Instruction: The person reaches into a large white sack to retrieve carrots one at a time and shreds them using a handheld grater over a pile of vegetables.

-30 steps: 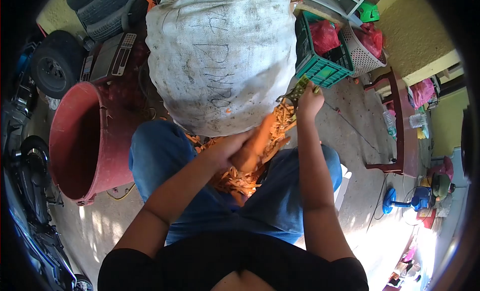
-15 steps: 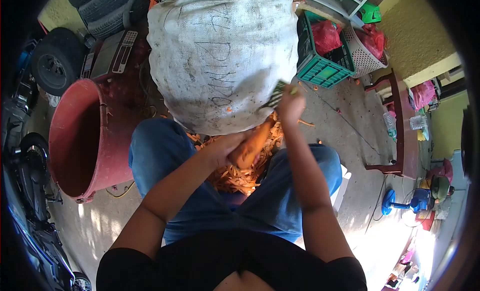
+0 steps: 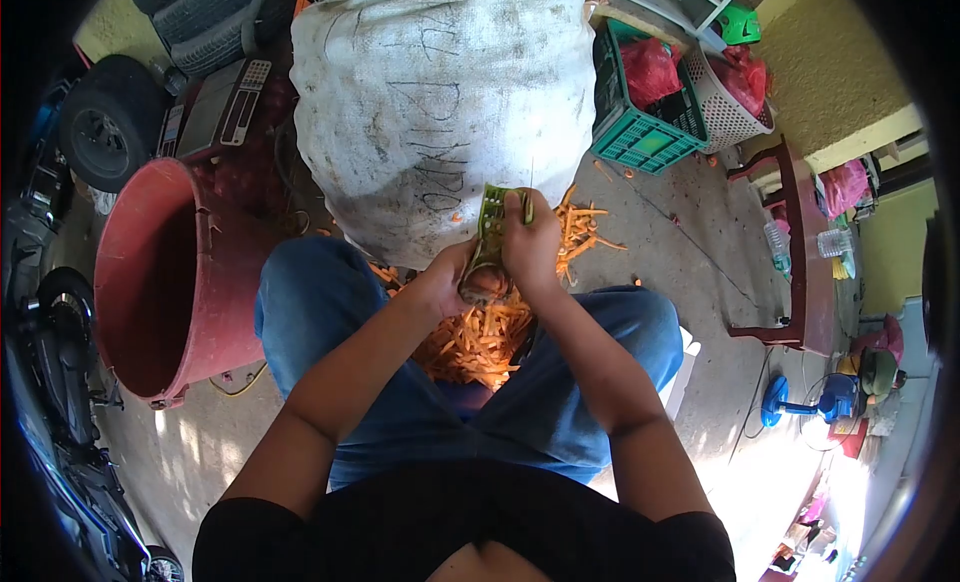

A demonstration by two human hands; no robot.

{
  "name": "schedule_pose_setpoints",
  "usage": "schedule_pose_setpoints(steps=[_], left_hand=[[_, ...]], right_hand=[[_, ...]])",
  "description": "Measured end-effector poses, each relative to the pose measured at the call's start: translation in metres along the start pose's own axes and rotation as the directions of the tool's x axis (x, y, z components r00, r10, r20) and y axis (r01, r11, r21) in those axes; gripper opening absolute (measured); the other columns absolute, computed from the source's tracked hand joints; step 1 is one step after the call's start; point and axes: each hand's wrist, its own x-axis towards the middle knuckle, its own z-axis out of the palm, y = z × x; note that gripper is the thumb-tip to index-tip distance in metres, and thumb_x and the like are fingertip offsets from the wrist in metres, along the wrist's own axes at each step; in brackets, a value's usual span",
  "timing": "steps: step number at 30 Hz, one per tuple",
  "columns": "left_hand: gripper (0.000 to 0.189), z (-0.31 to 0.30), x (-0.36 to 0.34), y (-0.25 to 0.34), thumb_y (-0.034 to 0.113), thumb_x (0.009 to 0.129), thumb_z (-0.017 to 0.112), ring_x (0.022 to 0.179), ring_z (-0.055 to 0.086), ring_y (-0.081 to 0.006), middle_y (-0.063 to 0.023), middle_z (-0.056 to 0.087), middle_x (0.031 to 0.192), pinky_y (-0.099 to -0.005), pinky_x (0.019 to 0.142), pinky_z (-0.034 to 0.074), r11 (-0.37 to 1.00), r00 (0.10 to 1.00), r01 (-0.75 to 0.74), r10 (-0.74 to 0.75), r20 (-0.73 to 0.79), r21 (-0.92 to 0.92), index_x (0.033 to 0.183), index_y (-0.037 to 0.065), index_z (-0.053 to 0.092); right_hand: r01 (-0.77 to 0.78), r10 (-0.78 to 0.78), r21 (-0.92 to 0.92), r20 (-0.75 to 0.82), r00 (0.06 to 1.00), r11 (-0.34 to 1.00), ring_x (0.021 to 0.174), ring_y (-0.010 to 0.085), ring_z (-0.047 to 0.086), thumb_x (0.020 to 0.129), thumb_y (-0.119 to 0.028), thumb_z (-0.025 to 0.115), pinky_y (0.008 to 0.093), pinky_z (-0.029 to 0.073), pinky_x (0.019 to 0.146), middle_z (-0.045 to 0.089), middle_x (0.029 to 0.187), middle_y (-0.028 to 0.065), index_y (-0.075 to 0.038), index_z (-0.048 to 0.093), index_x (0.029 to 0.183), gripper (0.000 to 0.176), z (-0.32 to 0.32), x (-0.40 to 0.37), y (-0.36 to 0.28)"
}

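My left hand (image 3: 448,279) is wrapped round a thick carrot (image 3: 485,285), whose blunt end faces me above my lap. My right hand (image 3: 530,237) grips a green slotted hand grater (image 3: 490,214), which lies over the far part of the carrot and hides much of it. Orange carrot strips (image 3: 475,344) are heaped between my knees, below both hands. More strips (image 3: 580,232) spill out to the right, beside a large white woven sack (image 3: 390,112) with writing on it.
At my left stands a big red tub (image 3: 200,282) with its opening tilted toward me. A green crate (image 3: 650,142) and a white perforated basket (image 3: 722,107) hold red bags at the back right. A wooden furniture frame (image 3: 797,272) and a blue fan (image 3: 810,402) are farther right.
My right hand has moved left and toward me with the grater, from beyond the carrot onto it. The carrot now points more straight away from me, and my left hand still holds it.
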Motion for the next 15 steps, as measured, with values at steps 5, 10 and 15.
schedule_pose_setpoints(steps=[5, 10, 15], left_hand=[[0.037, 0.031, -0.018, -0.016, 0.032, 0.088, 0.03, 0.062, 0.056, -0.0206, -0.0125, 0.054, 0.075, -0.0305, 0.053, 0.048, 0.933, 0.983, 0.175, -0.146, -0.112, 0.313, 0.1, -0.001, 0.042], [0.038, 0.038, -0.015, 0.006, 0.033, 0.088, 0.031, 0.065, 0.056, -0.0199, -0.0118, 0.054, 0.078, -0.0315, 0.057, 0.048, 0.953, 0.98, 0.112, -0.06, -0.188, 0.28, 0.101, -0.001, 0.043], [0.033, 0.023, -0.004, 0.005, 0.032, 0.088, 0.031, 0.067, 0.056, -0.0173, -0.0093, 0.055, 0.079, -0.0319, 0.059, 0.049, 0.992, 0.959, 0.021, 0.015, -0.283, 0.122, 0.098, 0.004, 0.046]], right_hand=[[-0.052, -0.122, -0.386, -0.411, 0.903, 0.921, 0.048, 0.0301, 0.054, 0.078, -0.018, 0.05, 0.0374, 0.042, 0.045, 0.054, 0.057, 0.0184, 0.002, 0.054, 0.071, 0.021, -0.032, 0.068, 0.059], [-0.147, 0.051, -0.178, -0.456, 0.889, 0.973, 0.05, 0.0221, 0.053, 0.079, -0.017, 0.05, 0.034, 0.039, 0.048, 0.053, 0.056, 0.0147, 0.0, 0.052, 0.068, 0.021, -0.052, 0.074, 0.063], [-0.216, 0.221, 0.149, -0.016, 0.975, 0.965, 0.054, 0.0159, 0.051, 0.082, -0.022, 0.048, 0.031, 0.04, 0.05, 0.054, 0.06, 0.0102, 0.002, 0.054, 0.082, 0.025, -0.015, 0.018, 0.002]])
